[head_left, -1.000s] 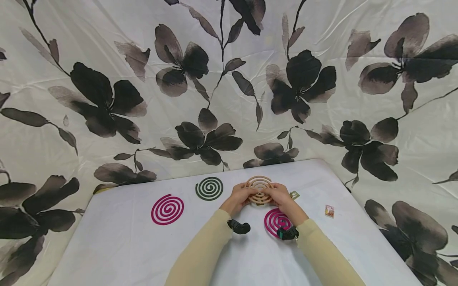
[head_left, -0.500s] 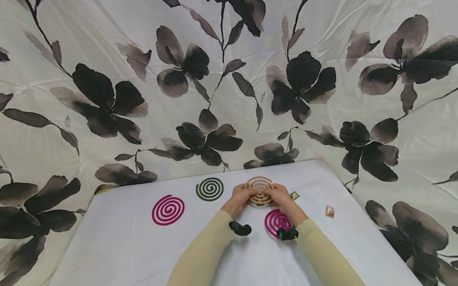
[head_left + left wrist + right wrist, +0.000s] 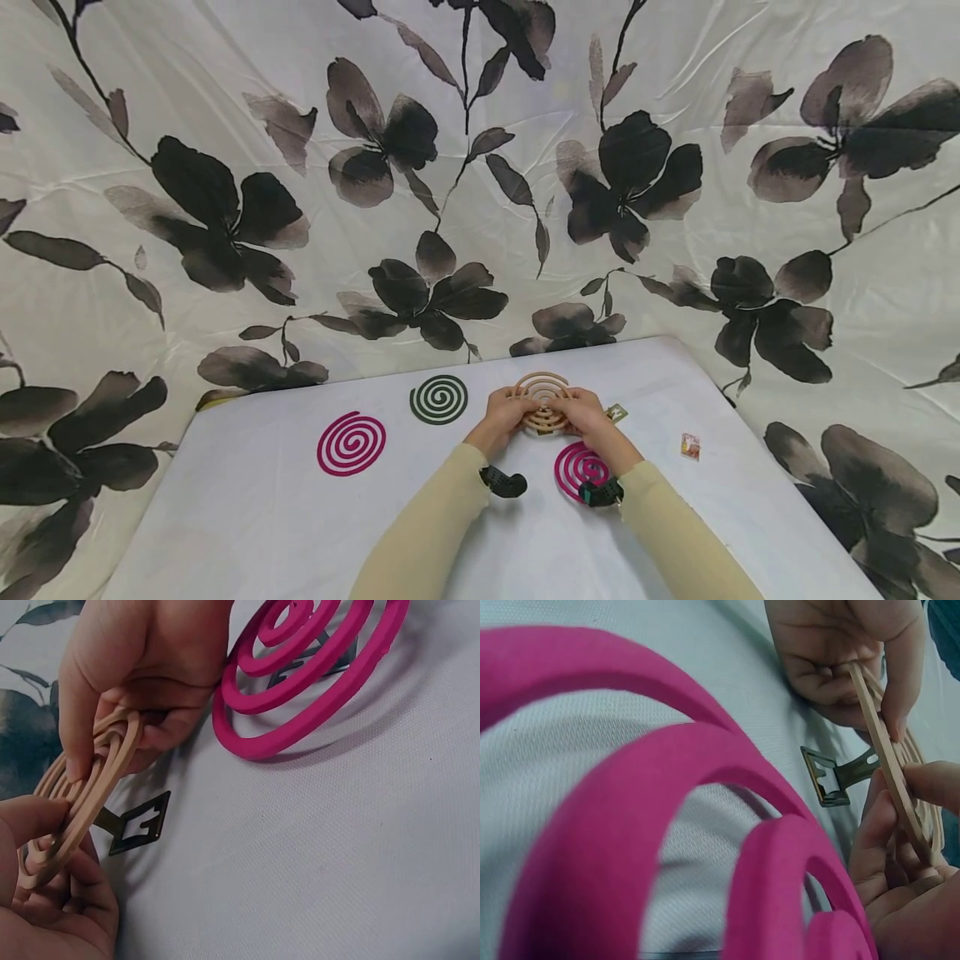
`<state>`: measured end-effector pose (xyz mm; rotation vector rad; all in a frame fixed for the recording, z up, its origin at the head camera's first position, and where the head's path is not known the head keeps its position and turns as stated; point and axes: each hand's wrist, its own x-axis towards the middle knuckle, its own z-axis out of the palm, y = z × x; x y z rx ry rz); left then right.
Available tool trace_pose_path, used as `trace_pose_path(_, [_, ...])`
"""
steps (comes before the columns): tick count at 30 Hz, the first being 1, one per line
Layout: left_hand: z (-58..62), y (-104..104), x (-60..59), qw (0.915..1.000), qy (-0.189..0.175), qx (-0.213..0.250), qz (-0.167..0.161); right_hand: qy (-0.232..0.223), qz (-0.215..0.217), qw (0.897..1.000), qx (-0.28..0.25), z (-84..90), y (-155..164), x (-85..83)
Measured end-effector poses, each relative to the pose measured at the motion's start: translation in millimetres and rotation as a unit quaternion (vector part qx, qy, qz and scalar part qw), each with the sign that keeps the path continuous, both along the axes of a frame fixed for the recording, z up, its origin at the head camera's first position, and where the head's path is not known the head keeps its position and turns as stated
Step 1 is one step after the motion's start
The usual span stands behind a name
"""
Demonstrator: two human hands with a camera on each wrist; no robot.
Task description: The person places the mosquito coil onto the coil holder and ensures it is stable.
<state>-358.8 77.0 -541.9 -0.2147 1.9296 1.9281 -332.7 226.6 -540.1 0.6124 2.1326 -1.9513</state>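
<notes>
- Starting nearest the person, a pink coil [image 3: 579,467] sits propped on a small metal stand on the white table [image 3: 262,517], just by the right wrist.
- Just beyond it, both hands meet on the tan coil [image 3: 542,400], lifted on edge off the cloth.
- Left hand [image 3: 504,414]: fingers curled, pinching its left rim.
- Right hand [image 3: 587,414]: thumb and fingers clamped on the right rim.
- Under the tan coil lies a flat metal stand [image 3: 139,825].
- Further left, a second pink coil [image 3: 351,442]; beyond it, a dark green coil [image 3: 438,398].
</notes>
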Motion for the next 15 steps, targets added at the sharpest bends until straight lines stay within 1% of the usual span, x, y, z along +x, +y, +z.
trace_pose_path(7, [-1.7,0.3,0.3,0.9999,0.006,-0.014,-0.004,0.005,-0.005,1.000,0.001,-0.9,-1.5,-0.4])
trace_pose_path(15, [-1.5,-0.9,0.7,0.9998,0.011,-0.015,-0.007,0.006,-0.003,1.000,0.009,3.0,-4.0,0.9])
